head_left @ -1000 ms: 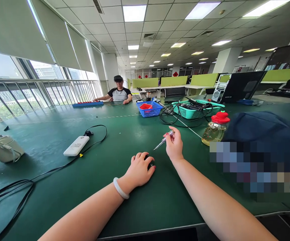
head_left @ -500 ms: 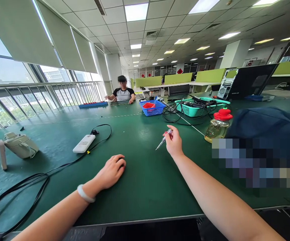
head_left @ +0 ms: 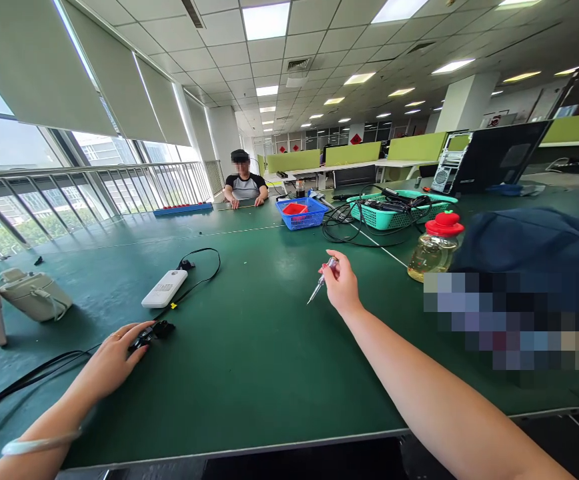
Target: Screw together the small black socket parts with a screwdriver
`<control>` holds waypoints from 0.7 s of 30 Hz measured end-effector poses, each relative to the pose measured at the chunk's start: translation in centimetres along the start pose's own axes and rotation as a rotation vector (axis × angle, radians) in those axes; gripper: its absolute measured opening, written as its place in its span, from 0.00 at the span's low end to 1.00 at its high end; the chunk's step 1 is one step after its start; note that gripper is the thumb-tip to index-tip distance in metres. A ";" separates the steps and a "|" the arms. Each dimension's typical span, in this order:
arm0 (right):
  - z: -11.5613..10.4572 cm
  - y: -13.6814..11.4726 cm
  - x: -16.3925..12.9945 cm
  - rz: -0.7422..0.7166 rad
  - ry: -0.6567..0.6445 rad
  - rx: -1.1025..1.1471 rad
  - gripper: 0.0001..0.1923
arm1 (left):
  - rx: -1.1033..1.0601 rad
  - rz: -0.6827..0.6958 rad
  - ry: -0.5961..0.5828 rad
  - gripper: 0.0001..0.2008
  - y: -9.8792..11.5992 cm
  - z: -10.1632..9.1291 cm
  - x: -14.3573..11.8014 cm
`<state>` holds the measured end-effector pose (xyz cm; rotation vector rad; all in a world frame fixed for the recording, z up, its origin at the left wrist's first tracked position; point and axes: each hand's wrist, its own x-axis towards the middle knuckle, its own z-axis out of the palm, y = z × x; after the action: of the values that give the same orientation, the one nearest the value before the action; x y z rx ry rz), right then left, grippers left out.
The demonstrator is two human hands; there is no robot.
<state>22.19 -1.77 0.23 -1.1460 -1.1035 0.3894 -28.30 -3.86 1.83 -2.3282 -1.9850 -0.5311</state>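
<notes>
The right hand point(head_left: 342, 288) is raised a little above the green table point(head_left: 269, 347), its thumb and fingers pinched together on the clear handle of a small screwdriver point(head_left: 319, 283). The metal tip slants down and toward the left, clear of the table top. The left hand point(head_left: 112, 360) lies flat on the table with the fingers stretched forward and only slightly spread, their tips resting on a small black object point(head_left: 150, 333). That object sits on the table to the left of the screwdriver, well apart from it, and just on the near side of a white power strip point(head_left: 164, 288). A black cable point(head_left: 29, 380) runs from beside the left hand toward the near-left edge of the table.

Between the screwdriver and the near table edge the green surface is bare and wide. To the right of the screwdriver stand a bottle with a red cap point(head_left: 434, 248) and a dark blue cloth point(head_left: 534, 247). Beyond the screwdriver are a blue basket point(head_left: 302, 215), a teal basket point(head_left: 394, 215) full of black cables, and a seated person point(head_left: 245, 187) at the far end. A beige bag point(head_left: 34, 295) lies far left of the power strip.
</notes>
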 end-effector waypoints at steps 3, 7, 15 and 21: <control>0.2 -0.1 -0.3 0.017 -0.025 0.000 0.22 | -0.008 -0.104 0.006 0.26 -0.6 0.0 -0.4; 0.5 -0.3 -0.7 0.015 -0.049 0.008 0.22 | -0.005 -0.157 0.025 0.25 0.1 -0.9 -0.1; 0.4 -0.3 -0.6 -0.019 -0.047 0.021 0.22 | -0.146 -0.164 0.193 0.24 4.0 -1.3 1.5; 0.4 0.1 -0.5 -0.011 -0.043 0.040 0.22 | -0.104 -0.176 0.227 0.22 3.8 0.4 0.9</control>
<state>21.66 -1.92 -0.08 -1.1002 -1.1341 0.4270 -24.46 -3.57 2.47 -2.0468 -2.1077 -0.8857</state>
